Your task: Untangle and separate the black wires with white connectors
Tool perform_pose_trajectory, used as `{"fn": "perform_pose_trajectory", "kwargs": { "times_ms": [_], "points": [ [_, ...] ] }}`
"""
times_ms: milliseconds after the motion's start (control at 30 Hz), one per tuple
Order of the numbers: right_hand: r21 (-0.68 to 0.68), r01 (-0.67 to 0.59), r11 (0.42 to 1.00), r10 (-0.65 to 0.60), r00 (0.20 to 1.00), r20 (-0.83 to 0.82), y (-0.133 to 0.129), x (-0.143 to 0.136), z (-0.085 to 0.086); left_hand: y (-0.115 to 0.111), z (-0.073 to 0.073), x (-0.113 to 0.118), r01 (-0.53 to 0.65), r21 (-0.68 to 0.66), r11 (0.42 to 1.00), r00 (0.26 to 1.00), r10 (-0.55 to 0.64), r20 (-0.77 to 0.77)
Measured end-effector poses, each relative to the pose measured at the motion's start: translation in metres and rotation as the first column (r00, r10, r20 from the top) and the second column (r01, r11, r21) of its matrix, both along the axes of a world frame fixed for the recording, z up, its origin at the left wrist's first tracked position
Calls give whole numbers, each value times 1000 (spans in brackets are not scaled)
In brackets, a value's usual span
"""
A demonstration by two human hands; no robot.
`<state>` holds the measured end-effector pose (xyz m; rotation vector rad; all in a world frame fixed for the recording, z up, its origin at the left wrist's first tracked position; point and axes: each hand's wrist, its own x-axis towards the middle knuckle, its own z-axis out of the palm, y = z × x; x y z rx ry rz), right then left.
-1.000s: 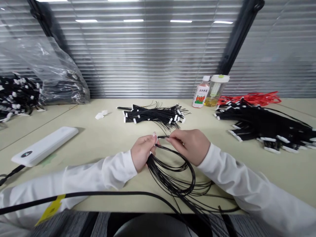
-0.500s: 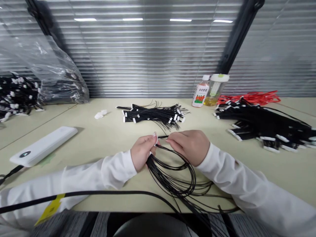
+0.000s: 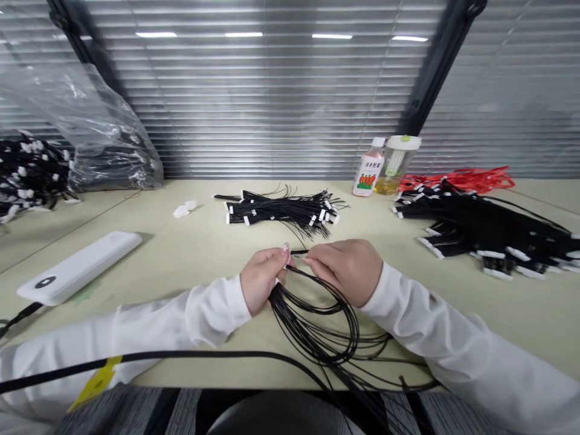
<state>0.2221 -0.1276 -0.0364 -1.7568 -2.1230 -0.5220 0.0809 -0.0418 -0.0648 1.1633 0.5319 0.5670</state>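
Note:
Near the front middle of the table, my left hand point(image 3: 265, 275) is closed on a white connector point(image 3: 287, 263), thumb on top. A bundle of thin black cables point(image 3: 312, 329) loops from under that hand toward the right and over the front edge. My right hand point(image 3: 348, 269) is just to the right, its thumb and forefinger pinched on a short black wire point(image 3: 299, 251) that runs to the connector. The fingertips of the two hands are a small gap apart. The wire's far end is hidden inside the right hand.
Behind the hands lies a pile of short black wires with white connectors point(image 3: 281, 208). More black cables point(image 3: 493, 229) and red ones point(image 3: 471, 179) lie right. A bottle point(image 3: 369, 169) and a cup point(image 3: 397, 166) stand behind. A white power bank point(image 3: 81, 266) and a plastic bag point(image 3: 113, 145) are left.
Almost nothing differs. Both hands keep their hold, with only a very slight shift of the fingers at the connector.

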Motion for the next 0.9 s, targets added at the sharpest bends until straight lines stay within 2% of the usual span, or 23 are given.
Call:
{"fn": "perform_pose_trajectory", "kwargs": {
  "times_ms": [200, 400, 633, 700, 800, 833, 900],
  "points": [
    [-45, -7, 999, 6, 1000, -24, -1, -2, 1, -1, 2, 1, -16, -1, 1000, 1000, 16, 2],
    [-47, 77, 996, -78, 997, -14, 1, -4, 0, 0, -1, 0, -4, 11, 1000, 998, 5, -65],
    [-136, 95, 986, -101, 994, -37, 6, -3, -2, -1, -1, 1, 10, 10, 1000, 996, -9, -86],
    [-186, 37, 982, -56, 994, -97, 9, 3, -3, -1, 0, 1, 6, 14, 1000, 997, -4, -76],
    [-226, -151, 962, 94, 965, -246, 12, 16, -2, 0, 2, 2, -54, 20, 998, 996, 55, -73],
    [-206, -190, 960, 128, 951, -280, 12, 19, 1, 0, 2, 2, -87, 24, 996, 993, 88, -73],
    [-117, -169, 979, 128, 946, -297, 10, 21, 8, 2, 0, 2, -154, 48, 987, 985, 157, -68]
  ]
}}
